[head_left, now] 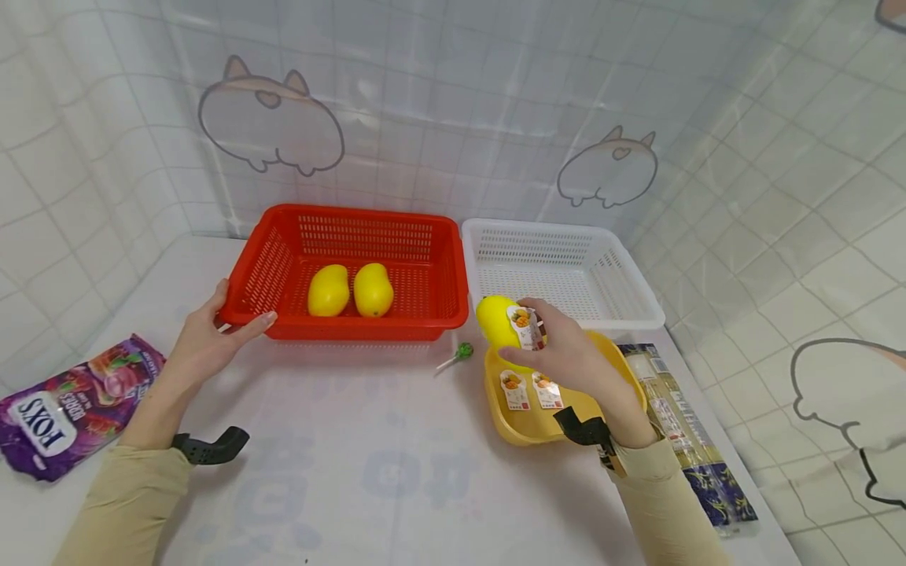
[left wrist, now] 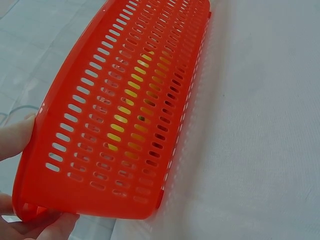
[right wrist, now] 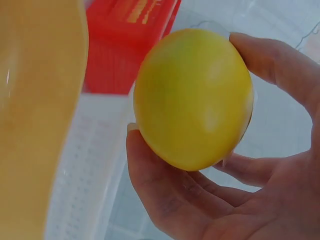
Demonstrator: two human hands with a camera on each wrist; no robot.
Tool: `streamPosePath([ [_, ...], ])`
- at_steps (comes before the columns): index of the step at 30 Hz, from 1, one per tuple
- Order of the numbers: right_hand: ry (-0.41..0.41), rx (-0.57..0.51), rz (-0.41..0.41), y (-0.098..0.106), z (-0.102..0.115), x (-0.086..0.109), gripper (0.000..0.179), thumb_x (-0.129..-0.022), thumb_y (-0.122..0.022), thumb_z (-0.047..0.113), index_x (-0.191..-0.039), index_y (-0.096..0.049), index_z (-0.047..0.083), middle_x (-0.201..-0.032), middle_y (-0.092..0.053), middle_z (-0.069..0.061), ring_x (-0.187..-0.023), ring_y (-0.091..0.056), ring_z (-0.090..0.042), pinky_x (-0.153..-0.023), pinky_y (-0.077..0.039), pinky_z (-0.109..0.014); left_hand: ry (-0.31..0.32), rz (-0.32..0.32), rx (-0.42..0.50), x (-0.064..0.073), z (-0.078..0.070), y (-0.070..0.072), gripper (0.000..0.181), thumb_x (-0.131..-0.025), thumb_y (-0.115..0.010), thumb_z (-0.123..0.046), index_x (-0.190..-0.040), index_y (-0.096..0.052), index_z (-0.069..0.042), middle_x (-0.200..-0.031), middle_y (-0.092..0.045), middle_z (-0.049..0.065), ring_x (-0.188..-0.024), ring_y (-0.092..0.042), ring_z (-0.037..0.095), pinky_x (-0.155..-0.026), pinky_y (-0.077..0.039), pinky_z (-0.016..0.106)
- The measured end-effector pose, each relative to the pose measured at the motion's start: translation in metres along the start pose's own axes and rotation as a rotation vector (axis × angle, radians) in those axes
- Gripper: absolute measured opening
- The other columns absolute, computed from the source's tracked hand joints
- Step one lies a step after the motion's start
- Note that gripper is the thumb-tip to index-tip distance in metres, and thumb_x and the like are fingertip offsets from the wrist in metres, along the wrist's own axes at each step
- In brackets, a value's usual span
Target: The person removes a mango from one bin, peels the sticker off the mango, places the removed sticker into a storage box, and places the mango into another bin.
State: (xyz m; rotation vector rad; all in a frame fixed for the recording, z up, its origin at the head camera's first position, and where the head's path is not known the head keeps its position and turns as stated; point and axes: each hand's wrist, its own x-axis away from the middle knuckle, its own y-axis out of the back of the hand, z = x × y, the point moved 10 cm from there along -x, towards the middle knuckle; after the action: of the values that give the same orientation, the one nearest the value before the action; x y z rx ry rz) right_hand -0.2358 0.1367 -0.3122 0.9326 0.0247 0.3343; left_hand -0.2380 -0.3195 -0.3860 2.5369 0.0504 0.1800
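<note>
My right hand (head_left: 569,358) holds a yellow mango (head_left: 495,321) with a fruit-picture label on its side, above the far rim of a yellow bowl (head_left: 520,428). Thumb and fingers curl around the mango (right wrist: 192,100) in the right wrist view. Two more fruit-picture labels (head_left: 514,391) show inside the bowl. At the near left corner of a red basket (head_left: 361,328), my left hand (head_left: 201,346) grips the rim, its thumb along the front. Two yellow mangoes (head_left: 329,291) lie in that basket, partly visible through its slots in the left wrist view.
A white basket (head_left: 630,324) stands right of the red one. A green lollipop (head_left: 463,350) lies between the red basket and bowl. The purple Fox's bag (head_left: 81,405) is at far left. A clear-and-blue package (head_left: 718,491) lies right of the bowl.
</note>
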Motion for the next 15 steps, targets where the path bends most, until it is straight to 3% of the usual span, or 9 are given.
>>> streamPosePath([
  [4,-0.006,-0.009,0.004,-0.011,0.007,0.006,0.083,-0.084,-0.079,0.042,-0.150,-0.038,0.013,-0.121,-0.057,-0.007,-0.099,-0.055,-0.025,-0.079,-0.055,-0.034,0.002,0.002,-0.001,0.000,0.001,0.000,0.106,-0.095,-0.057,-0.058,-0.157,0.016,-0.014,-0.164,-0.009,0.028,-0.140,-0.024,0.053,-0.104,-0.039,0.069],
  [8,0.017,-0.023,0.011,-0.024,0.016,0.012,0.082,-0.083,-0.080,0.040,-0.148,-0.039,0.011,-0.117,-0.058,-0.006,-0.096,-0.055,-0.023,-0.078,-0.054,-0.033,-0.007,0.001,-0.019,0.000,0.000,0.000,0.105,-0.095,-0.057,-0.057,-0.157,0.015,-0.013,-0.164,-0.012,0.028,-0.138,-0.027,0.052,-0.104,-0.041,0.067],
  [15,0.055,-0.055,0.025,-0.049,0.031,0.018,0.081,-0.082,-0.082,0.035,-0.148,-0.040,0.012,-0.129,-0.055,-0.003,-0.103,-0.055,-0.020,-0.086,-0.056,-0.032,-0.016,-0.003,-0.039,-0.002,0.000,0.002,0.104,-0.095,-0.058,-0.056,-0.158,0.013,-0.012,-0.163,-0.015,0.029,-0.137,-0.029,0.051,-0.101,-0.045,0.065],
])
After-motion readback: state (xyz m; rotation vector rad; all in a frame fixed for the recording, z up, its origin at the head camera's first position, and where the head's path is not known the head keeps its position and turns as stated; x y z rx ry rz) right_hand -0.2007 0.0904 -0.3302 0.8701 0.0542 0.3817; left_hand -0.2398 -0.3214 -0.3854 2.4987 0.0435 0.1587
